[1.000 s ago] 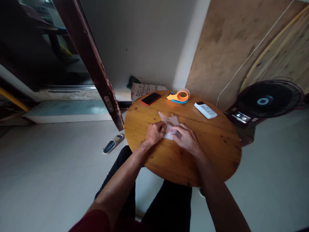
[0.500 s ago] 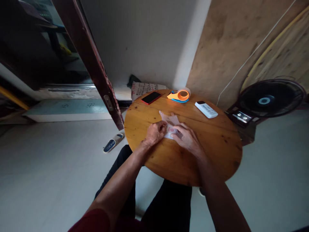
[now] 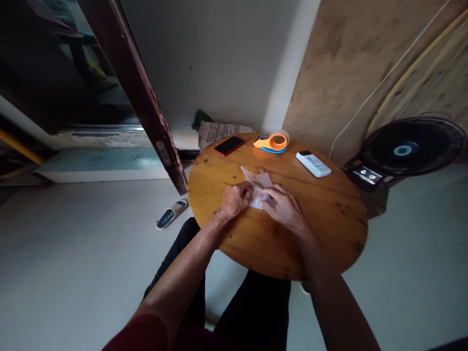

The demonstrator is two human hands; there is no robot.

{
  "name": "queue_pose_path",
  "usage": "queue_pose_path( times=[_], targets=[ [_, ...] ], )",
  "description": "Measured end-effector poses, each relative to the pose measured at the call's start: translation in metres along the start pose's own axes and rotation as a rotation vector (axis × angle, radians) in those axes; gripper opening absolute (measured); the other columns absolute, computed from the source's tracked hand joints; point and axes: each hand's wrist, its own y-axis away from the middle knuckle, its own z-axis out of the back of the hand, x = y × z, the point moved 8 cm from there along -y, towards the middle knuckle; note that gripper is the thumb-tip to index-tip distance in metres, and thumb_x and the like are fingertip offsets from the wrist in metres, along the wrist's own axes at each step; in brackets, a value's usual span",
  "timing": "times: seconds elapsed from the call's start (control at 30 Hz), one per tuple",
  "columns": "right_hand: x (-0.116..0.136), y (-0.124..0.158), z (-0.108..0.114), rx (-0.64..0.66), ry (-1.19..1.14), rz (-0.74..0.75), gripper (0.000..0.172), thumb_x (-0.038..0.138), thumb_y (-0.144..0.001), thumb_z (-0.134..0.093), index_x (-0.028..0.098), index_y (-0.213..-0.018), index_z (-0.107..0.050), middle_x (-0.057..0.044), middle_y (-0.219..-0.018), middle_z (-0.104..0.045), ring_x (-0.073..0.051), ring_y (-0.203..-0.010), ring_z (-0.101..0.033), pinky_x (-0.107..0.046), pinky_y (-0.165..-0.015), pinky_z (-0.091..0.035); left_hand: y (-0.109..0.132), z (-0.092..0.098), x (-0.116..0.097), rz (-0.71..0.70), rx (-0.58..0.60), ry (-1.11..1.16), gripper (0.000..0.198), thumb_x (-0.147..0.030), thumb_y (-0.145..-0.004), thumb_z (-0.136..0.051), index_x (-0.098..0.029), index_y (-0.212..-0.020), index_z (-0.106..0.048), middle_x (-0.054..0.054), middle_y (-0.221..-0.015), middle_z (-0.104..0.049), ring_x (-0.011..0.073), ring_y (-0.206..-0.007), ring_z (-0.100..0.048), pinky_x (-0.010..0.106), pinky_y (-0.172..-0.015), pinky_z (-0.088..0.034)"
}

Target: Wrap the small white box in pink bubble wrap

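Hands meet over crumpled plastic (image 3: pixel 262 179), pale and marked with faint red, on a round wooden worktop (image 3: pixel 263 248). Bent fingers of the left hand (image 3: pixel 236 200) pinch its left side; the right hand (image 3: pixel 284 207) curves over its right side, fingertips touching, though whether they grip cannot be told. Compared with half a second ago, the hands and plastic hold the same pose, while the whole scene sits slightly differently in view.

Beyond the plastic, along the far side of the worktop, lie a red-edged phone (image 3: pixel 228 145), an orange tape dispenser (image 3: pixel 273 142) with a blue base, and a white device (image 3: pixel 313 164) with a dark end.

A printed sack (image 3: pixel 224 130) shows behind the far rim, before a grey wall (image 3: pixel 219 58). To the right stand a brown board (image 3: pixel 325 73) and a black fan (image 3: pixel 404 150); to the left, a dark door edge (image 3: pixel 157 136) and a slipper (image 3: pixel 171 215) on the pale floor (image 3: pixel 91 258).

Forearms cross the near rim above dark-trousered legs. Bare wood stretches from the left hand to the left rim, and from the right hand to the right rim.
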Motion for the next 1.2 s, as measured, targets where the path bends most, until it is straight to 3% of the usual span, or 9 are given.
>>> queue_pose_path(
  times=[1.2],
  targets=[
    [-0.0004, 0.0007, 0.0018, -0.001, -0.025, -0.033, 0.021, 0.028, -0.084, -0.058, 0.025, -0.104, -0.065, -0.005, -0.103, -0.066, -0.021, -0.093, -0.063, -0.031, -0.080, -0.049, -0.0002, -0.0025, 0.0034, 0.008, -0.010, -0.019, 0.030, -0.027, -0.087, -0.047, -0.018, -0.103, -0.071, 0.005, -0.082, -0.072, 0.0130, -0.066, -0.061, 0.022, -0.064, -0.044]
  ],
)
